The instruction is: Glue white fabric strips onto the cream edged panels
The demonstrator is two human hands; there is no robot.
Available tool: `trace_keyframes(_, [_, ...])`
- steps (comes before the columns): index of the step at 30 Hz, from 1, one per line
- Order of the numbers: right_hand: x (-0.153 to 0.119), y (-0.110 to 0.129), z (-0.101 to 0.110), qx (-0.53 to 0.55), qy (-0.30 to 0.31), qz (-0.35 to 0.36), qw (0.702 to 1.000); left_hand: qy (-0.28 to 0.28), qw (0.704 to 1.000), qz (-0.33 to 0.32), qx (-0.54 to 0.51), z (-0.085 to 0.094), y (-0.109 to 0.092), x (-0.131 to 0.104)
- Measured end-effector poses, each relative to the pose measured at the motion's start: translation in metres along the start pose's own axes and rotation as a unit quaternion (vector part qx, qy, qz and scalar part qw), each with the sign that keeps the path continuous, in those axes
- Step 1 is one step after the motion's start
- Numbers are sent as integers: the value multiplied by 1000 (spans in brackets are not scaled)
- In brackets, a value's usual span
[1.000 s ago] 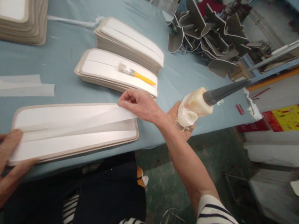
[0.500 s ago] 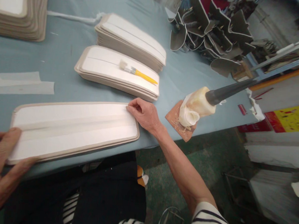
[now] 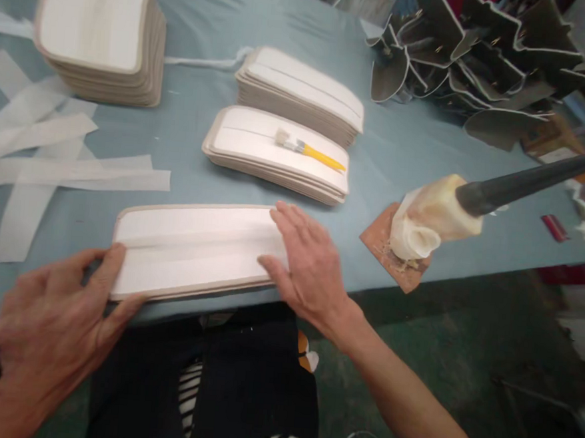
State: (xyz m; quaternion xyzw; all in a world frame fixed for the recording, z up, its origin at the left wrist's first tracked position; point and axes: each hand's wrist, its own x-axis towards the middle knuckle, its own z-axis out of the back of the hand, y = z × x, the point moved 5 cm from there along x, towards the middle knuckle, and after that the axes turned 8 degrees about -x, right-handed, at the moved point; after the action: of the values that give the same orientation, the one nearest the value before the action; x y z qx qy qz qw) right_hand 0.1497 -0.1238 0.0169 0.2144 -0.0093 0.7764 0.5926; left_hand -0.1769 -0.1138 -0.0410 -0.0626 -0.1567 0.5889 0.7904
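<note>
Two hands framed the panel (image 3: 194, 265), which lay close along the near edge of the table (image 3: 199, 182). The left hand (image 3: 60, 316), finger and thumb parted, touched its left end and near edge; the right hand (image 3: 309, 267) rested over its right end, thumb spread from the fingers. A band of table separated its far edge from the stack (image 3: 237, 148) (a brush (image 3: 319, 155) lay on top). Rightward, well apart, stood the bottle (image 3: 430, 212) on its board (image 3: 377, 233).
</note>
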Motion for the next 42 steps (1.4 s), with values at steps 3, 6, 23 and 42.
trace_keyframes(3, [-12,50,-20,-23,38,62,997,15,995,-13,93,1,-4,0])
trace_keyframes(6, [-14,92,-42,-13,47,82,995,2,993,-30,116,6,-10,1])
trace_keyframes(23, [-38,29,-65,-105,91,-21,990,1,991,-25,128,7,-18,-2])
trace_keyframes(42, [-42,20,-66,-105,81,-30,991,12,986,-157,47,-12,-60,6])
